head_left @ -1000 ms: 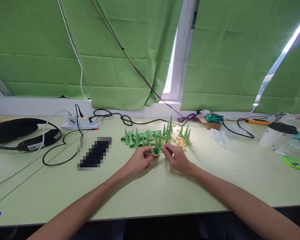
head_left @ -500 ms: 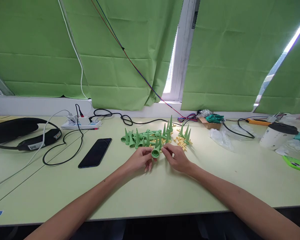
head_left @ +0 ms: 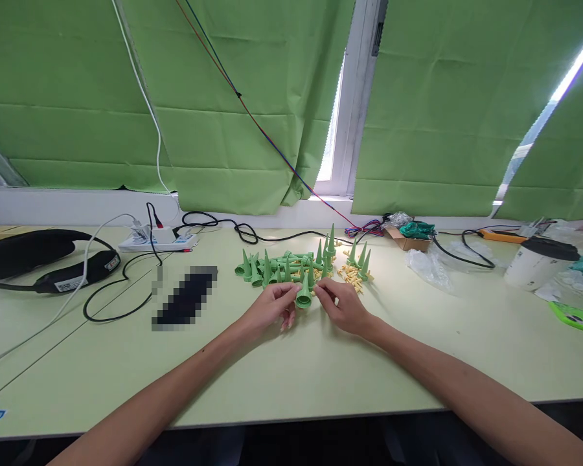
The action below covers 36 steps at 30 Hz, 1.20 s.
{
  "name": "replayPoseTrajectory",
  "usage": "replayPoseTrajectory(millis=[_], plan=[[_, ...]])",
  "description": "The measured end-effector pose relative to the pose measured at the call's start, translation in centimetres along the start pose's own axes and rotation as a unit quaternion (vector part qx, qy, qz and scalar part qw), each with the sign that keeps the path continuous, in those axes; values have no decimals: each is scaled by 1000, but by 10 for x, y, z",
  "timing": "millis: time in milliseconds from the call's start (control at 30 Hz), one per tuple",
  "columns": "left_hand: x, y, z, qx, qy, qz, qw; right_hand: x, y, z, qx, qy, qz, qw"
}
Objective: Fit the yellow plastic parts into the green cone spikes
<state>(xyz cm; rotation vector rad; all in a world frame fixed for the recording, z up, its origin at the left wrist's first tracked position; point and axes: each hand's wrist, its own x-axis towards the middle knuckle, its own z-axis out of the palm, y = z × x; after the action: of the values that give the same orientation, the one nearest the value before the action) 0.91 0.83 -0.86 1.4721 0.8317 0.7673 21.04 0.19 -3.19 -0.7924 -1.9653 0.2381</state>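
My left hand (head_left: 278, 305) is closed, its fingers pinching the left side of a hollow green plastic cone (head_left: 304, 299). The cone's open round end faces down and toward me, and its tip points up and away. Close on the cone's right side, my right hand (head_left: 341, 304) is closed with thumb and forefinger pinched together; what sits between those fingertips is too small to make out. Just beyond the hands lies a cluster of green cones (head_left: 267, 266), some upright and some on their sides. Small yellow plastic pieces (head_left: 352, 277) are heaped to the right of it.
On the left are a dark phone (head_left: 187, 298), pixelated here, a black headset (head_left: 78, 278) and a power strip (head_left: 158, 242) with cables. To the right stand a small cardboard box (head_left: 408, 238), clear plastic bags (head_left: 430, 268), a white lidded cup (head_left: 537, 268) and a green-cased phone (head_left: 578, 318).
The green cone has tipped, so its open end now points lower and more of its side and tip shows. Both hands stay in nearly the same place.
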Motion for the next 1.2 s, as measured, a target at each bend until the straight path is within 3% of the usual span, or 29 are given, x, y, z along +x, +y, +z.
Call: replayPoseTrajectory(millis=[500,733,967,1200], plan=[[1,-5,-5,97,6,91,991,0,3,2,-23,1,5,1000],[-4,1,-1,145,30,100,984,0,3,1,-27,-8,11,1000],[-6,2,4,211,63,171,960,0,4,4,-36,-18,19,999],[-6,1,4,183,85,136,970,0,3,3,-42,17,21,999]])
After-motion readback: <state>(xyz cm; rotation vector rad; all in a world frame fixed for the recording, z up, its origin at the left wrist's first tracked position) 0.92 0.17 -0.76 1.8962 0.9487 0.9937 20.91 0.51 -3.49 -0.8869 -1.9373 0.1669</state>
